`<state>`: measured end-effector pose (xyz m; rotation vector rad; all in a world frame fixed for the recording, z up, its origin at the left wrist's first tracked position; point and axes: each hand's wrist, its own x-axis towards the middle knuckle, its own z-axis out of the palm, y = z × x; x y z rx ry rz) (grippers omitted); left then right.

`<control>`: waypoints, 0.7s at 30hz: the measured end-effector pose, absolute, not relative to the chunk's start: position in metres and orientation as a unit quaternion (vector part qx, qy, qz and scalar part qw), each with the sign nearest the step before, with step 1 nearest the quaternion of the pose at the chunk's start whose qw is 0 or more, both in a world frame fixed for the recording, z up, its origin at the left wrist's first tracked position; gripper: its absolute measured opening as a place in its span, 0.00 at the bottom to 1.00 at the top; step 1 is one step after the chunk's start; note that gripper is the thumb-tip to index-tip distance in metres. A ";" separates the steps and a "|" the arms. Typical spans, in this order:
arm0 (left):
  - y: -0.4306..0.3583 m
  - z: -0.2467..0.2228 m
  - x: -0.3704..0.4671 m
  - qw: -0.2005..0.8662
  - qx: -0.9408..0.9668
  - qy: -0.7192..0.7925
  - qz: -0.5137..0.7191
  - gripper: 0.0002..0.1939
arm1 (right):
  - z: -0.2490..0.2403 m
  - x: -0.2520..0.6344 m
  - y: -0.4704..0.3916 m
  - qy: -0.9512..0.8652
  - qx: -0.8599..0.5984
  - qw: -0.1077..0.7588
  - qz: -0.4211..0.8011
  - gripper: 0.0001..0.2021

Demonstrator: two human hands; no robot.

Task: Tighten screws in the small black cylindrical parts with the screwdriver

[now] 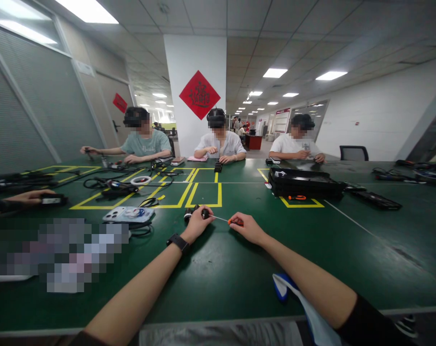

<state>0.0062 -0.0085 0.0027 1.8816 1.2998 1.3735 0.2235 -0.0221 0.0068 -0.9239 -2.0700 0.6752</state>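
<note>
My left hand (197, 224), with a dark watch on its wrist, is closed around a small black cylindrical part (205, 213) above the green table. More of the dark part shows behind the knuckles, but the fingers hide its full shape. My right hand (247, 228) grips the orange and black handle of a screwdriver (231, 221). The thin metal shaft points left, and its tip reaches the black part; I cannot tell whether it sits in a screw.
Phones, one with a patterned case (129, 215), lie to the left beside black cables (113, 186). Ahead on the right stands a black tray (304, 182), with an orange-handled tool (297, 197) before it. Three people sit opposite; another person's hand (30, 197) reaches in from the left.
</note>
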 end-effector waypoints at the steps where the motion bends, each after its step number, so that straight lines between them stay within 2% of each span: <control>1: -0.009 0.003 0.006 0.234 0.686 0.474 0.499 0.07 | 0.007 0.223 -0.022 -0.810 -0.362 0.378 0.263 0.07; 21: -0.006 -0.002 0.004 0.228 0.688 0.479 0.496 0.09 | 0.004 0.225 -0.020 -0.804 -0.350 0.392 0.277 0.08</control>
